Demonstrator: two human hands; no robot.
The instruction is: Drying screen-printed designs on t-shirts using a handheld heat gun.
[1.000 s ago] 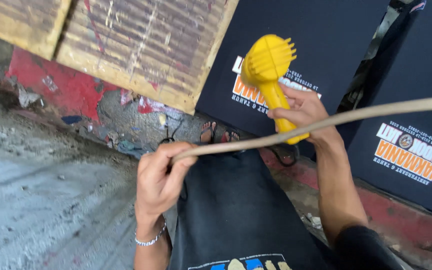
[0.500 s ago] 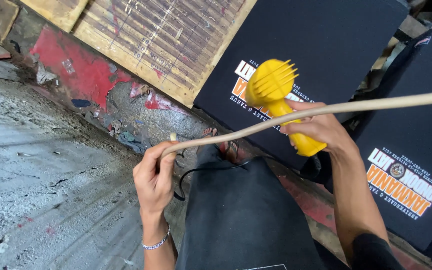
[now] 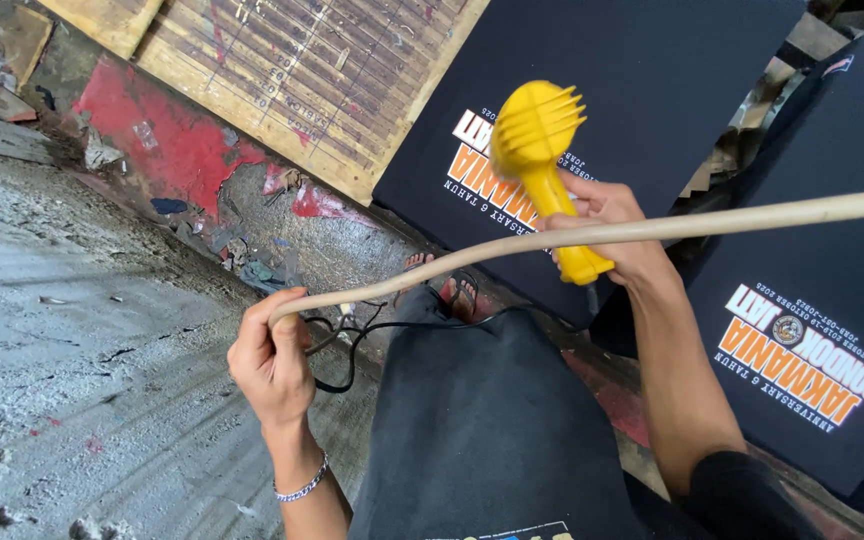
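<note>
1. The right hand grips a yellow heat gun (nozzle up) over a black printed shirt.
2. The left hand closes around a pale stick's end, above the concrete floor.

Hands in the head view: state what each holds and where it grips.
The left hand grips the pale stick at its near end. The right hand holds the yellow heat gun by its handle.

Grey concrete floor, black cord, debris
</note>
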